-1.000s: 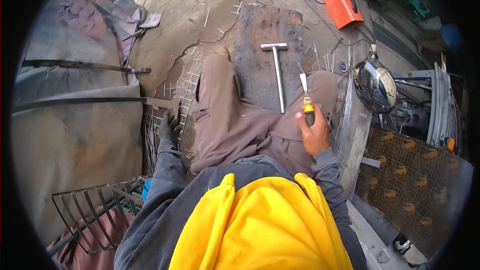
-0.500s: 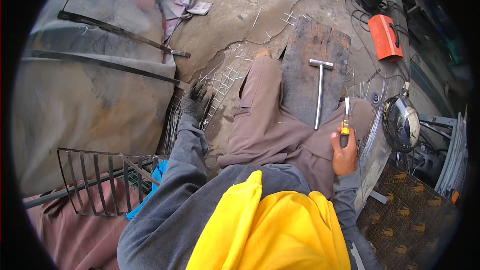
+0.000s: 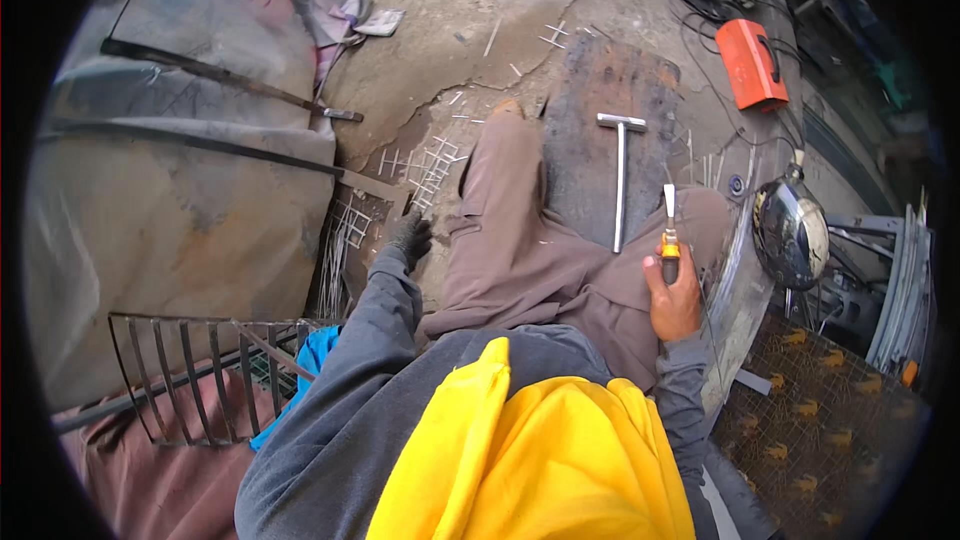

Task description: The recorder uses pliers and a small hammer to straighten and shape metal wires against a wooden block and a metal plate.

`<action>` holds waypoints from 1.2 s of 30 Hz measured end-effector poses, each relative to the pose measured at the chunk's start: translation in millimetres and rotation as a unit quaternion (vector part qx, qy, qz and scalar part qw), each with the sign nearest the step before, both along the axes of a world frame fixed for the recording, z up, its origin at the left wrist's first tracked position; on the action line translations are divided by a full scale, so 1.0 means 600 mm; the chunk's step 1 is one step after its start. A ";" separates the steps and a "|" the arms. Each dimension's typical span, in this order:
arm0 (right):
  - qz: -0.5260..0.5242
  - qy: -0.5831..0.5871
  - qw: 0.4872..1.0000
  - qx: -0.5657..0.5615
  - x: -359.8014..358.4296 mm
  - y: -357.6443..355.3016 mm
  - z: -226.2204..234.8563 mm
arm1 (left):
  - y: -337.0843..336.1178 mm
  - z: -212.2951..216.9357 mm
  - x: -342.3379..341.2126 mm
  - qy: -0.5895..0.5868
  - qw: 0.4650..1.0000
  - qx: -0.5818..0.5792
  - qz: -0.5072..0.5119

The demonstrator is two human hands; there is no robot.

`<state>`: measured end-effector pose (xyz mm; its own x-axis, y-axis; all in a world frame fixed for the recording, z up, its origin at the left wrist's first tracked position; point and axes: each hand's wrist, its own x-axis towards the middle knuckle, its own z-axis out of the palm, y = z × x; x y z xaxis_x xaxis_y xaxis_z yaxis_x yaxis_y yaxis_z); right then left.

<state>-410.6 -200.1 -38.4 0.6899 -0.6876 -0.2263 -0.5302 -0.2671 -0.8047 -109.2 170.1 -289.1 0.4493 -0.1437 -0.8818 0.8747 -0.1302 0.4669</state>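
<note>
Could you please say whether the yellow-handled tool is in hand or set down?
In hand: the right hand grips the tool, its pale end exposed.

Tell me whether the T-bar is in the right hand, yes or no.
No: the T-bar lies on the board, while the right hand grips a yellow-banded tool.

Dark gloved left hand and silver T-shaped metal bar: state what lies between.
Head view: from the hand, the left leg in brown trousers, then dark wooden board to the bar.
</note>
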 end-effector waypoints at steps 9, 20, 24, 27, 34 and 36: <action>-0.030 0.000 0.999 -0.037 0.004 0.011 -0.014 | -0.322 0.329 0.049 -0.399 0.895 -0.105 -0.167; 0.381 0.142 0.867 -0.289 -0.011 0.037 -0.048 | -0.586 0.545 -0.291 -0.549 0.373 -0.337 -0.667; 0.280 0.214 0.936 -0.013 -0.018 0.035 -0.025 | -0.621 0.519 -0.361 -0.524 0.304 -0.294 -0.739; 0.277 0.225 0.934 0.017 -0.023 0.034 -0.006 | -0.633 0.494 -0.392 -0.563 0.190 -0.187 -0.782; 0.260 0.163 0.952 -0.001 -0.010 0.037 0.010 | -0.645 0.483 -0.362 -0.551 0.274 -0.263 -0.743; 0.312 0.311 0.897 0.022 0.004 0.034 0.003 | -0.647 0.497 -0.335 -0.546 0.279 -0.191 -0.767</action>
